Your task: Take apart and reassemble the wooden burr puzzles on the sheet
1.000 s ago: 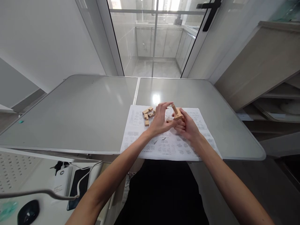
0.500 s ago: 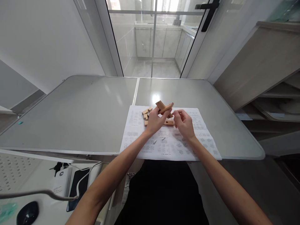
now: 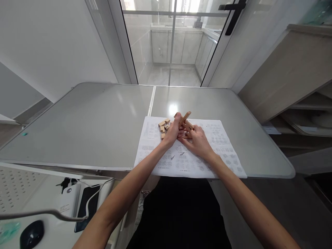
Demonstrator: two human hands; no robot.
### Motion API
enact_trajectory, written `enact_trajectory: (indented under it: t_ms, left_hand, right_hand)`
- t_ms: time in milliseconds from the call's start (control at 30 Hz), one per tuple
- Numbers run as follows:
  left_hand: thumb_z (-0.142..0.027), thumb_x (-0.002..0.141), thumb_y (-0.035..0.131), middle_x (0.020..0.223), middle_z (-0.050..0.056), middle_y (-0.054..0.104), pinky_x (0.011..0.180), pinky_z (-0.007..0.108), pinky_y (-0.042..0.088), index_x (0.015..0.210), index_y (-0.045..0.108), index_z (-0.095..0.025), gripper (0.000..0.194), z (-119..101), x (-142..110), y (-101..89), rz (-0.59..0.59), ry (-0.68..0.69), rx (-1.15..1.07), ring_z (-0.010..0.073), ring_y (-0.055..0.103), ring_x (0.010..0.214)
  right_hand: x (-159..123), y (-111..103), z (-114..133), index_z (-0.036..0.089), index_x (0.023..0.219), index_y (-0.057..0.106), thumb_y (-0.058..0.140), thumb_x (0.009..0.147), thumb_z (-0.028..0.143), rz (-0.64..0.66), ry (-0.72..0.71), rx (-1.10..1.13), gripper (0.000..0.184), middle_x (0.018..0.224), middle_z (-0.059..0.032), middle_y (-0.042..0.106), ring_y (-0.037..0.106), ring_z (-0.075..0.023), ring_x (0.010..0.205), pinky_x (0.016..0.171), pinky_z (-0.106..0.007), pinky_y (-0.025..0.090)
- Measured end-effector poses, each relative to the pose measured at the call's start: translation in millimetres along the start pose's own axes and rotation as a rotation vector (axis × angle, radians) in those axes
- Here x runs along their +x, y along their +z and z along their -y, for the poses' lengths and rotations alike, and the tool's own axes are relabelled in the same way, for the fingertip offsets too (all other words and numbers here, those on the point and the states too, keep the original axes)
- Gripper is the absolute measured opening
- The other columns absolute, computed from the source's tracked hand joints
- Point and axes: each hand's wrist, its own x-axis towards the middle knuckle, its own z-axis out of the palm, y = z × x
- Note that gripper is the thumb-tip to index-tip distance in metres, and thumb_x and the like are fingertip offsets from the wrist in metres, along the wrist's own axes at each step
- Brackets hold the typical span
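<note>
My left hand (image 3: 172, 133) is closed around a crossed assembly of wooden puzzle sticks (image 3: 184, 119), held just above a printed instruction sheet (image 3: 189, 157). My right hand (image 3: 198, 140) lies low over the sheet with its fingers reaching onto a wooden piece (image 3: 188, 125) right beside the left hand; what those fingers hold is hidden. Several loose wooden blocks (image 3: 163, 125) lie on the sheet to the left of my left hand.
The sheet lies on a grey folding table (image 3: 103, 121) near its front edge. A glass door (image 3: 171, 41) stands behind it and wooden shelves (image 3: 298, 90) to the right. Lower left, a white desk carries a phone (image 3: 84, 207), a cable and a mouse (image 3: 31, 234).
My right hand passed the sticks to the left hand, drew away open, and has now come back in beside it. The stick assembly has tilted more upright.
</note>
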Motion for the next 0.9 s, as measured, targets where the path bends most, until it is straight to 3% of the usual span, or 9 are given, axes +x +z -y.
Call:
enact_trajectory:
  t_ms: [133,300,500,700,800,900]
  left_hand:
    - [-0.083,0.097,0.043,0.061,-0.006,0.029,0.043,0.026,0.026,0.073,0.047,-0.023,0.065,-1,0,0.1,-0.020,-0.087,-0.177,0.0086,0.027,0.047]
    - [-0.084,0.096,0.045,0.062,-0.006,0.025,0.043,0.025,0.022,0.073,0.049,-0.023,0.065,2,2,-0.8,-0.071,-0.077,-0.175,0.0085,0.025,0.047]
    - [-0.083,0.098,0.043,0.062,-0.006,0.025,0.045,0.026,0.024,0.073,0.048,-0.023,0.064,3,3,-1.6,-0.094,-0.045,-0.150,0.0095,0.028,0.048]
    - [-0.084,0.097,0.043,0.060,-0.006,0.024,0.044,0.027,0.022,0.069,0.038,-0.025,0.066,4,4,-2.0,-0.103,-0.044,-0.120,0.0096,0.025,0.047]
    - [-0.086,0.093,0.047,0.057,-0.005,0.029,0.043,0.027,0.026,0.069,0.039,-0.024,0.067,6,4,-0.7,-0.084,-0.066,-0.078,0.0098,0.031,0.047]
    - [-0.084,0.093,0.050,0.056,-0.004,0.038,0.045,0.027,0.032,0.069,0.047,-0.023,0.066,7,2,1.4,-0.050,-0.062,0.028,0.0108,0.040,0.049]
  right_hand:
    - [1,0,-1,0.024,0.106,0.069,0.065,0.099,0.048,0.040,0.042,0.047,0.026,0.104,-0.0131,0.063,0.058,-0.0338,0.101,0.090,-0.055,0.053]
    - [1,0,-1,0.025,0.096,0.061,0.069,0.094,0.044,0.045,0.115,0.107,0.021,0.099,-0.0105,0.065,0.060,-0.0306,0.096,0.086,-0.049,0.051]
    - [1,-7,7,0.026,0.091,0.059,0.070,0.096,0.039,-0.027,0.226,0.257,0.018,0.079,-0.0023,0.067,0.058,-0.0230,0.071,0.069,-0.035,0.043]
    - [5,-19,14,0.026,0.091,0.066,0.067,0.099,0.055,-0.240,0.333,0.639,0.029,0.067,0.0023,0.057,0.044,-0.0150,0.054,0.053,-0.028,0.036]
    - [8,-25,18,0.027,0.096,0.064,0.060,0.101,0.064,-0.223,0.407,0.866,0.038,0.063,0.0055,0.044,0.034,-0.0127,0.049,0.045,-0.026,0.028]
    - [11,-31,22,0.029,0.095,0.057,0.065,0.098,0.066,-0.189,0.419,1.019,0.038,0.061,0.0073,0.040,0.028,-0.0120,0.049,0.043,-0.026,0.023]
